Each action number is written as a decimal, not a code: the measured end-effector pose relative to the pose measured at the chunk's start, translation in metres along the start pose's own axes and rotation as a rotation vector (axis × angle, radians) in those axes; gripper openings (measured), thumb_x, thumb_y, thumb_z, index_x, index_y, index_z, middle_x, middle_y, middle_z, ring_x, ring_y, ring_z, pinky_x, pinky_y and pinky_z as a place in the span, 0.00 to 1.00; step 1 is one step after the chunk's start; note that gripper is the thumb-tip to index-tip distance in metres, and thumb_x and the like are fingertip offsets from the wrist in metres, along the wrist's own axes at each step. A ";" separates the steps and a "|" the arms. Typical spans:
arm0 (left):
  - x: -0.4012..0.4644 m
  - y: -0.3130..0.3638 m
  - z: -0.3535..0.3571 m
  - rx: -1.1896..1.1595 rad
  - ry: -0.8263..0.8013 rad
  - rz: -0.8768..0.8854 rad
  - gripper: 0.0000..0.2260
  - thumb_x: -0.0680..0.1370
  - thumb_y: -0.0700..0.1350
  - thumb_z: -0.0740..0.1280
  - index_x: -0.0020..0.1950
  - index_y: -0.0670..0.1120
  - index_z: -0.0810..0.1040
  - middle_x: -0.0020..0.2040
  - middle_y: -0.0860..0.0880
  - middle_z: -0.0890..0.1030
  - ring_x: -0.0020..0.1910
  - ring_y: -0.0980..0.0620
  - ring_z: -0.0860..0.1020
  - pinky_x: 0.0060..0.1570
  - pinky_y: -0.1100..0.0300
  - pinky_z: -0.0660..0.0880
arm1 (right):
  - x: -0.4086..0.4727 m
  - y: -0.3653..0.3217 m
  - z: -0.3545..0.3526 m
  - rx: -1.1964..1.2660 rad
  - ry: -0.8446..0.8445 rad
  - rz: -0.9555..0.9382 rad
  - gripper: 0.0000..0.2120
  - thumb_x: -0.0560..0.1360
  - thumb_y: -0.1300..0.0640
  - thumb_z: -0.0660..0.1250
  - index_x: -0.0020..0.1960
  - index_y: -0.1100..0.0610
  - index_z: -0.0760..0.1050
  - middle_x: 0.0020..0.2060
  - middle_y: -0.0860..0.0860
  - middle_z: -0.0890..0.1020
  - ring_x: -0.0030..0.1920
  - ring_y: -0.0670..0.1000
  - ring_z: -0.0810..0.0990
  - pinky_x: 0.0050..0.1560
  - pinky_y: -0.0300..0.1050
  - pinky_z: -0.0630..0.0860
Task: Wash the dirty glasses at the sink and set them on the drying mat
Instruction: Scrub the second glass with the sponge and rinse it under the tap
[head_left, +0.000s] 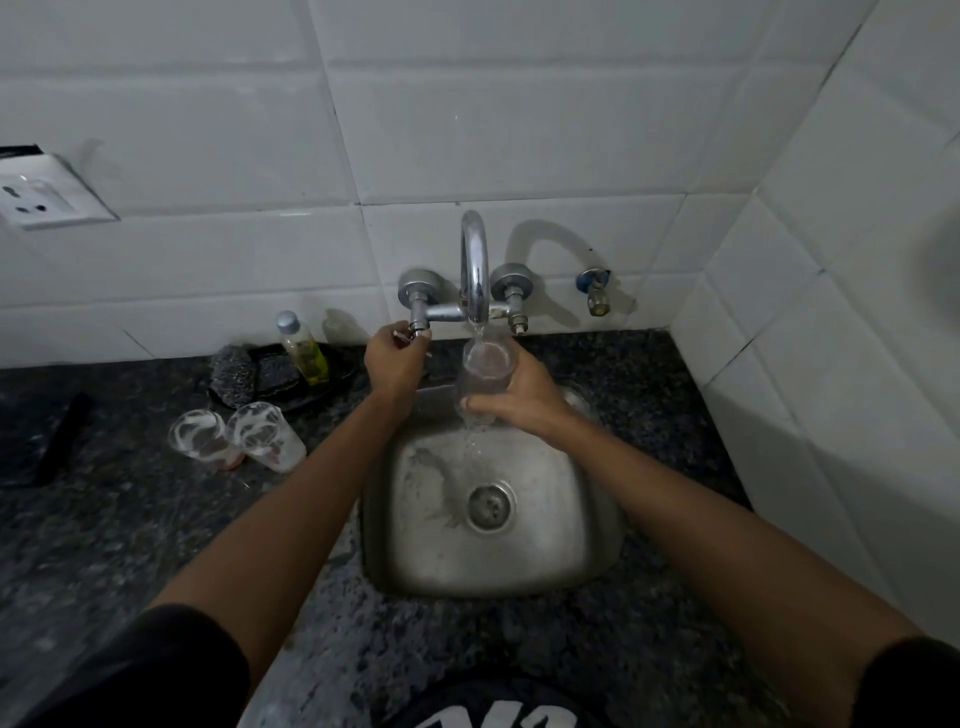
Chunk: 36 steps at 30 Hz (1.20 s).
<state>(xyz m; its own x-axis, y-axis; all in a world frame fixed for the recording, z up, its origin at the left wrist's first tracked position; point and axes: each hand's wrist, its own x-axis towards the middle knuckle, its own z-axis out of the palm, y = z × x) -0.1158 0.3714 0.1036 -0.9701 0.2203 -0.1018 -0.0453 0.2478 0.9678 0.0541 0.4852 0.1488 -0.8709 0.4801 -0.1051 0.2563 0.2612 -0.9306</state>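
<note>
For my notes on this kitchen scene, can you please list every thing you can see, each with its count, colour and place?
glass under tap: 1, clear, over the sink under running water
dirty glasses: 2, clear with white residue, on counter left of sink
sink: 1, steel, set in counter
tap: 1, chrome, on wall above sink
small valve: 1, blue and brass, on wall right of tap
soap bottle: 1, yellow liquid, on dark tray
scrubbers: 2, grey, on the tray
counter: 1, dark speckled
socket: 1, white, on left wall
left hand: grips left tap handle
right hand: holds the glass
</note>
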 end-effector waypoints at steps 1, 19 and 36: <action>0.001 0.000 0.001 0.043 0.015 0.018 0.07 0.80 0.41 0.74 0.56 0.41 0.85 0.44 0.45 0.85 0.40 0.50 0.82 0.35 0.65 0.77 | 0.000 0.001 -0.001 -0.017 0.000 0.006 0.32 0.63 0.61 0.85 0.64 0.52 0.78 0.54 0.46 0.85 0.55 0.43 0.84 0.54 0.36 0.78; -0.015 0.009 0.005 0.632 -0.042 0.346 0.08 0.84 0.39 0.63 0.61 0.37 0.74 0.51 0.35 0.83 0.48 0.35 0.81 0.42 0.50 0.72 | -0.007 0.008 0.003 -0.167 0.052 -0.090 0.33 0.62 0.48 0.86 0.63 0.50 0.77 0.53 0.43 0.85 0.53 0.41 0.84 0.58 0.47 0.82; -0.056 0.007 -0.021 0.588 -0.080 0.421 0.19 0.80 0.46 0.68 0.69 0.42 0.69 0.53 0.40 0.84 0.49 0.34 0.83 0.45 0.46 0.78 | -0.011 -0.002 0.001 -0.234 0.098 -0.150 0.36 0.61 0.46 0.87 0.64 0.54 0.79 0.53 0.46 0.86 0.53 0.43 0.85 0.59 0.45 0.82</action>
<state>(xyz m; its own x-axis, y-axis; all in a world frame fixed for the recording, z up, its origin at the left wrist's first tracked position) -0.0670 0.3407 0.1207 -0.8557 0.4713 0.2138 0.4856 0.5882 0.6467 0.0625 0.4788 0.1513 -0.8647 0.4971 0.0721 0.2276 0.5157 -0.8260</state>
